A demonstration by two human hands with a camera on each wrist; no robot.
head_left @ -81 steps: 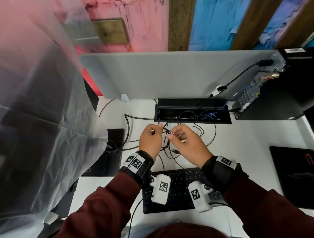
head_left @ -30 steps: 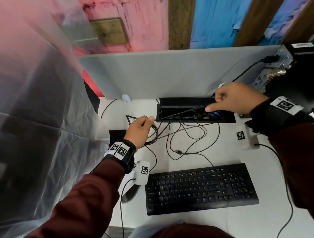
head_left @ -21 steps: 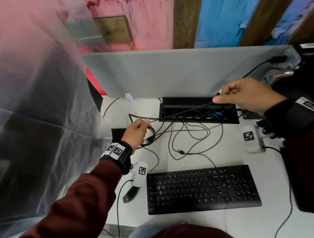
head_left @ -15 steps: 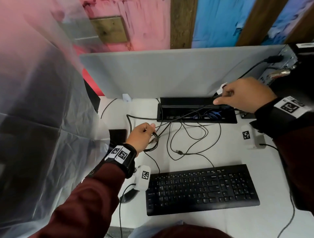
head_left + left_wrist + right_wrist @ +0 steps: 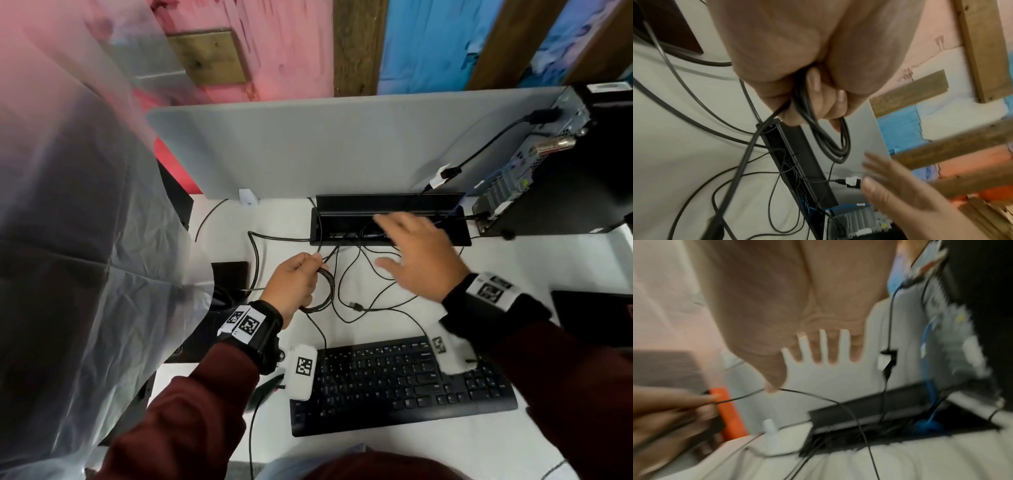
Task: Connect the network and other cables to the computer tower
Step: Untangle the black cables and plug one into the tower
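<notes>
My left hand (image 5: 313, 265) grips a small coil of black cable (image 5: 326, 291) above the white desk; in the left wrist view the fingers (image 5: 818, 91) curl round the coil (image 5: 830, 142). My right hand (image 5: 385, 241) hovers over the loose cables in front of the black cable tray (image 5: 342, 202), fingers spread and holding nothing; the right wrist view is blurred. The black computer tower (image 5: 565, 192) stands at the right with its rear panel (image 5: 507, 186) facing left. A black cable with a white tag (image 5: 442, 176) runs to it. A loose USB plug (image 5: 356, 306) lies on the desk.
A black keyboard (image 5: 400, 380) lies near the front edge. A grey divider panel (image 5: 342, 144) closes the back of the desk. A plastic sheet (image 5: 75, 240) covers the left side. A blue cable (image 5: 929, 353) runs from the tray to the tower. A black pad (image 5: 596, 315) lies at right.
My right hand has let go of the thin cable it pinched near the tower, opened, and swung back left over the tray. The left hand still holds the coil.
</notes>
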